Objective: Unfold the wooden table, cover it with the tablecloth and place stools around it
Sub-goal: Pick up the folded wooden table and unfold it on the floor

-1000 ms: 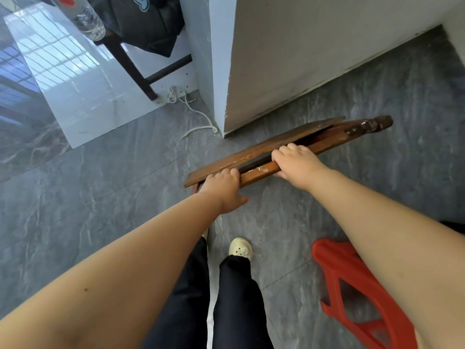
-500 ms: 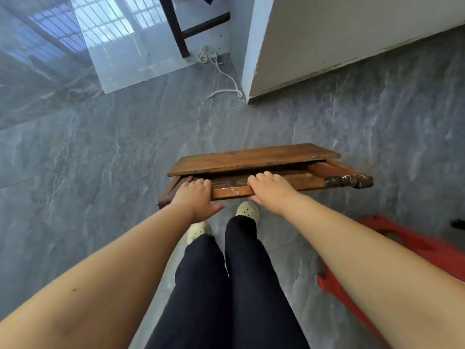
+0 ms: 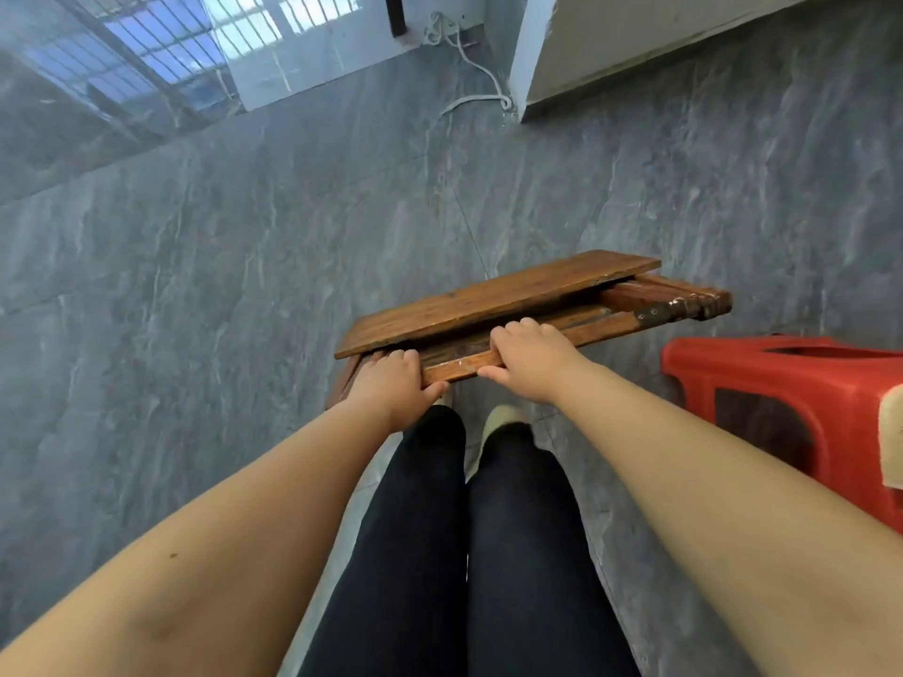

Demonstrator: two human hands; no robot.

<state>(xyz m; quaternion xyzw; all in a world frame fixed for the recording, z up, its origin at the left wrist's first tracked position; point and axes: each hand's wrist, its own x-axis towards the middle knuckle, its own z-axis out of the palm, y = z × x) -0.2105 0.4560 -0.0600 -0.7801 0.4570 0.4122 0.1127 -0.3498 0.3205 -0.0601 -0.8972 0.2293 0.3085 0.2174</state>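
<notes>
Wooden table (image 3: 493, 298) is folded flat above the floor; my left hand (image 3: 391, 388) and right hand (image 3: 530, 359) curl round its near rail. Unfolding, cloth, red stool (image 3: 782, 378) remain.

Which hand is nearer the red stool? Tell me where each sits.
Right. The right hand grips the folded table toward the red stool; the left hand grips its far end.

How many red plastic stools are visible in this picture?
1. The red stool stands on the floor at the right edge, beside the folded wooden table held by the left hand and right hand. More stools may be hidden outside the frame.
</notes>
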